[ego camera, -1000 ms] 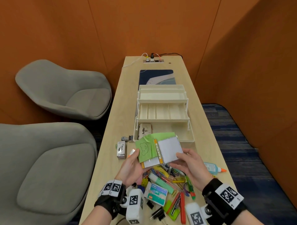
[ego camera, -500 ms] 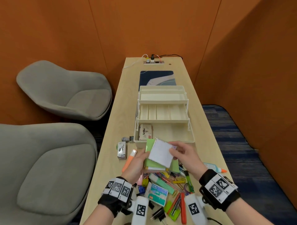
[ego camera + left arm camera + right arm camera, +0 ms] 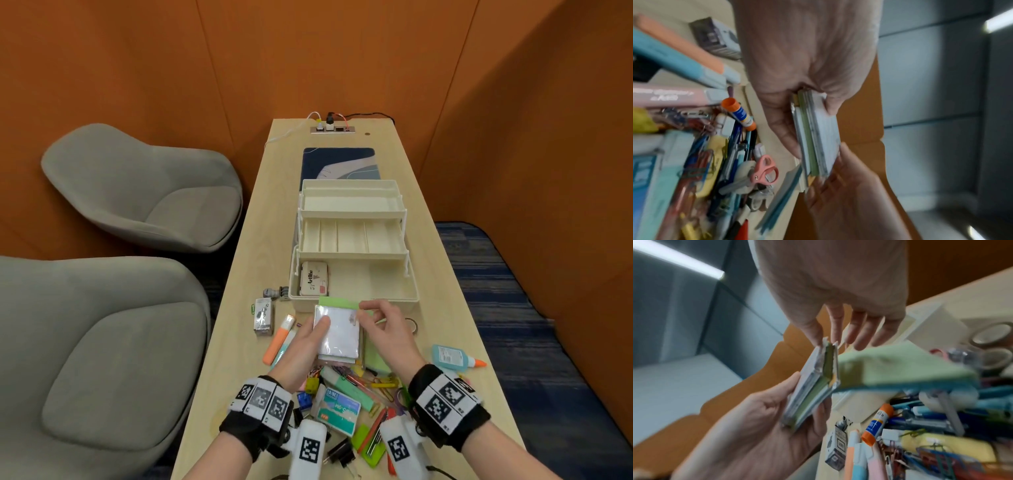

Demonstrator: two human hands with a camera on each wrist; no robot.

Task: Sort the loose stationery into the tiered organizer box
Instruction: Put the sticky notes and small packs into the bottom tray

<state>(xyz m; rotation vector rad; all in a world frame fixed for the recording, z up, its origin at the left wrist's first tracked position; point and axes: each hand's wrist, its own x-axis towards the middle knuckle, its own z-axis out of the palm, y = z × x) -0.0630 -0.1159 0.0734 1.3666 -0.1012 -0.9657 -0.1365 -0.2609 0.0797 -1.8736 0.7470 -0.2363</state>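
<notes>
A stack of sticky-note pads (image 3: 339,334), white on top and green beneath, is held just above the table in front of the cream tiered organizer box (image 3: 394,301). My left hand (image 3: 318,330) grips the stack from the left, thumb on top and fingers underneath. The right hand (image 3: 368,313) pinches its far right corner between thumb and forefinger. The left wrist view shows the stack (image 3: 818,138) edge-on in that grip. All three tiers of the box stand open. A cream Artline case (image 3: 313,282) lies in the bottom tier.
Loose pens, clips and highlighters form a pile (image 3: 359,387) under my wrists. Around it lie a green pad (image 3: 376,358), a glue bottle (image 3: 452,358), an orange highlighter (image 3: 279,339), a small box (image 3: 263,317) and a tape roll (image 3: 411,323). Two grey chairs (image 3: 102,359) stand left of the narrow table.
The pads were fanned apart in both hands. The right hand laid the white pad on top, and they are now squared into one stack held slightly lower.
</notes>
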